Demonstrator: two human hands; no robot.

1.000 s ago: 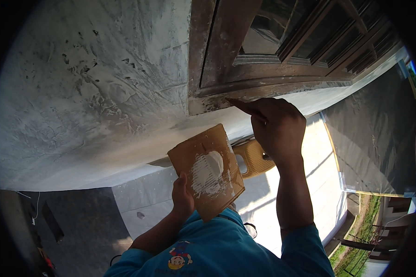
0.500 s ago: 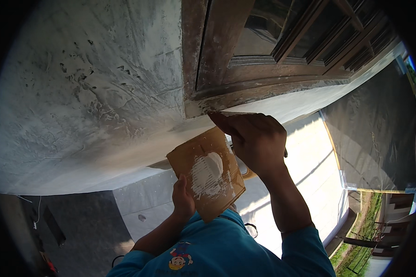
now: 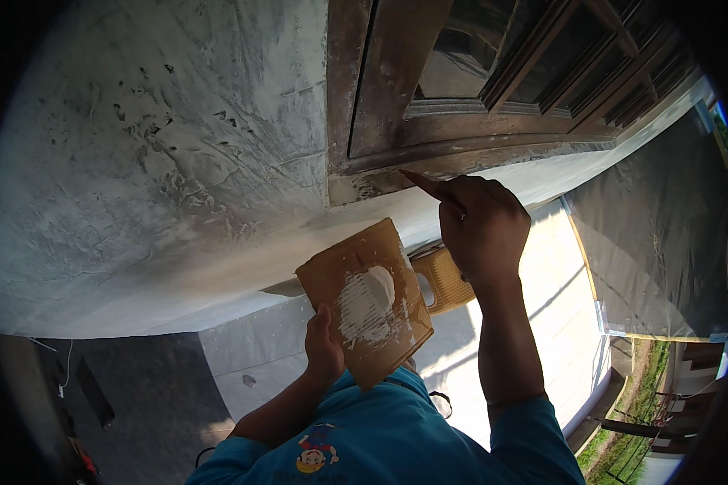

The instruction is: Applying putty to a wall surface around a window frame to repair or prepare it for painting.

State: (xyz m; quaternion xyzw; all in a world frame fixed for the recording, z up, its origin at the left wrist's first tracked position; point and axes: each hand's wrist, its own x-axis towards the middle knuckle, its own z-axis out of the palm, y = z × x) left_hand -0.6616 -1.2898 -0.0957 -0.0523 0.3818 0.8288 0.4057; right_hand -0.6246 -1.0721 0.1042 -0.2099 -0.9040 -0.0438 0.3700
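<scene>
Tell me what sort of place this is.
Probably the outside of a house being plastered: a rough grey wall around a wooden window frame, sunlit paving and grass below. The left hand holds a board of white filler.

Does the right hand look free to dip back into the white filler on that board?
Probably yes: the right hand is up at the window frame, nothing lies between it and the white filler.

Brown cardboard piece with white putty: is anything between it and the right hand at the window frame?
Nothing visible. The right hand presses a thin blade against the wooden window frame, above the brown cardboard piece with white putty held by the left hand; open air separates them.
</scene>
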